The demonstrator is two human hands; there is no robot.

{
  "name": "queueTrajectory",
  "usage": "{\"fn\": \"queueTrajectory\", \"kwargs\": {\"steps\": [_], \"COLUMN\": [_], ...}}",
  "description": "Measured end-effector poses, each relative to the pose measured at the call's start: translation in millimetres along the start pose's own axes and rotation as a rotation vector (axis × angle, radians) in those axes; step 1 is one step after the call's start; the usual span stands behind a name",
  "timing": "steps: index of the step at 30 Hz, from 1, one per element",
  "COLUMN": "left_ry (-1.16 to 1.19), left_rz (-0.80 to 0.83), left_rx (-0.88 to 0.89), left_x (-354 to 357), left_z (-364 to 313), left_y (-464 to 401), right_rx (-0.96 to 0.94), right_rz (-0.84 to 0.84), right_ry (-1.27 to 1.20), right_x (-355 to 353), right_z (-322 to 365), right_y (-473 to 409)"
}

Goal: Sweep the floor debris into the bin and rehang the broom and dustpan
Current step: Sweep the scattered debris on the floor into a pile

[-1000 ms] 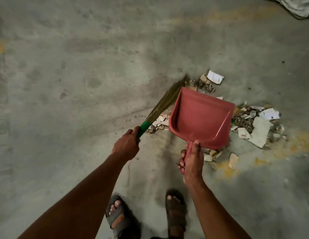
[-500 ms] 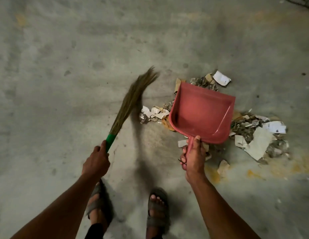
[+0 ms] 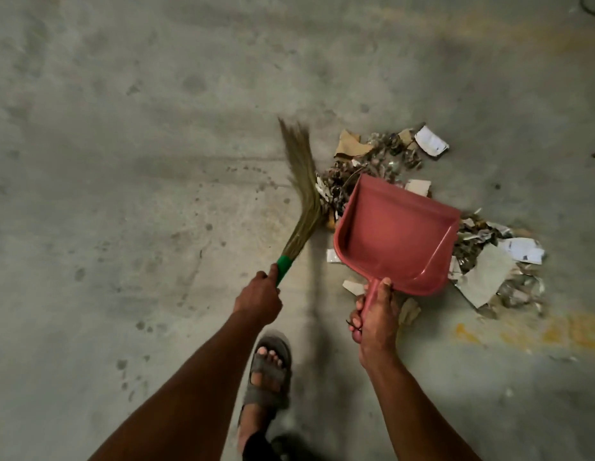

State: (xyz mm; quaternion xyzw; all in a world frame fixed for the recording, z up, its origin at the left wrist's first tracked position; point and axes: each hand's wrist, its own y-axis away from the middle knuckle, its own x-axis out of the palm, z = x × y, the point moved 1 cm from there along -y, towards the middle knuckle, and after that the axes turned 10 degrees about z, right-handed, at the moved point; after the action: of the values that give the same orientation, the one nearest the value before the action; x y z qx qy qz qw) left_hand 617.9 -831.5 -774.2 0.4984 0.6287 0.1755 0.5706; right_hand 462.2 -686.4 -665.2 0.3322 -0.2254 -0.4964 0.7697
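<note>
Early going: left hand [image 3: 258, 296] grips the grass broom [image 3: 301, 194], right hand [image 3: 375, 314] clamps the empty red dustpan [image 3: 394, 236]; debris pile [image 3: 372, 161] sits mid-right, unswept, bin unseen

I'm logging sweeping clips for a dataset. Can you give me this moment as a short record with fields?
left hand: grips broom by its green handle
right hand: holds red dustpan by its handle
dustpan contents: none visible
debris: paper and cardboard scraps on the concrete floor, beyond and right of the dustpan
broom bristles: at the pile's left edge
bin: not in view
</note>
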Motion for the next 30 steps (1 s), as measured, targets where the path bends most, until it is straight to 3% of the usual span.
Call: {"fn": "queueTrajectory", "kwargs": {"steps": [8, 17, 30], "left_ry": [-0.055, -0.015, -0.018], "left_rz": [-0.045, -0.242, -0.288], "left_rx": [0.106, 0.122, 0.169], "left_x": [9.4, 40.0, 76.3], "left_z": [-82.8, -142.7, -219.6], "left_y": [-4.6, 75.3, 111.8], "right_rx": [0.004, -0.067, -0.068], "right_rz": [0.047, 0.067, 0.080], "right_ry": [0.029, 0.051, 0.095], "right_x": [-71.1, -164.9, -245.4], "right_z": [-4.3, 45.1, 118.0], "right_y": [-6.2, 27.2, 4.6]}}
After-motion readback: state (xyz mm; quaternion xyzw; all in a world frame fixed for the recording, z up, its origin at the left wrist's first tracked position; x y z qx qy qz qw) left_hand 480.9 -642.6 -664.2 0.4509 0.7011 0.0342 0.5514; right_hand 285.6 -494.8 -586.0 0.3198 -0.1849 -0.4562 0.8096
